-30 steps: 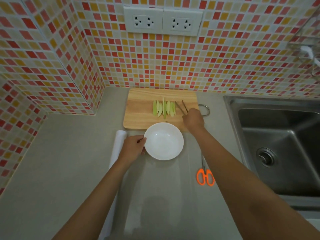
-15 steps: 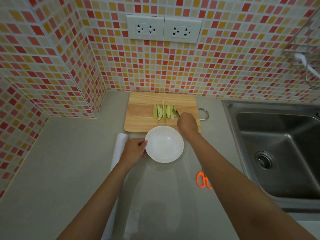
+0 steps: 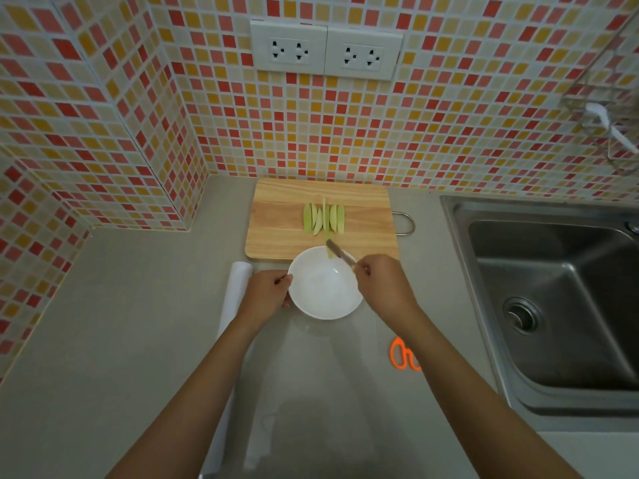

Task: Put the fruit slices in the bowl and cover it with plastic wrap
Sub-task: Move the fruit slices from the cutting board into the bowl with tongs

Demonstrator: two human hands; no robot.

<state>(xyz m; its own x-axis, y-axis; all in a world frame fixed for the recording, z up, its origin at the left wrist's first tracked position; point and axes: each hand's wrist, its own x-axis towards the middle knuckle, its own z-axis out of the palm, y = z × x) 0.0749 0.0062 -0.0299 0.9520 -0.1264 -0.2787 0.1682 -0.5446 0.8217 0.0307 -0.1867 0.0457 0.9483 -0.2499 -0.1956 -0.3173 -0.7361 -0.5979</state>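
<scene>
Slices lengthwise toward wall; tongs angled up-left over bowl.

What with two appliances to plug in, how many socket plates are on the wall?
2. The left socket plate and the right socket plate sit side by side on the tiled wall, above the cutting board. None appears hidden.

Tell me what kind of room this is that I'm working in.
Most likely a home kitchen. A stainless steel sink is set into the grey countertop, a wooden cutting board with green fruit slices sits against a mosaic-tiled wall, and wall sockets hang above.
</scene>
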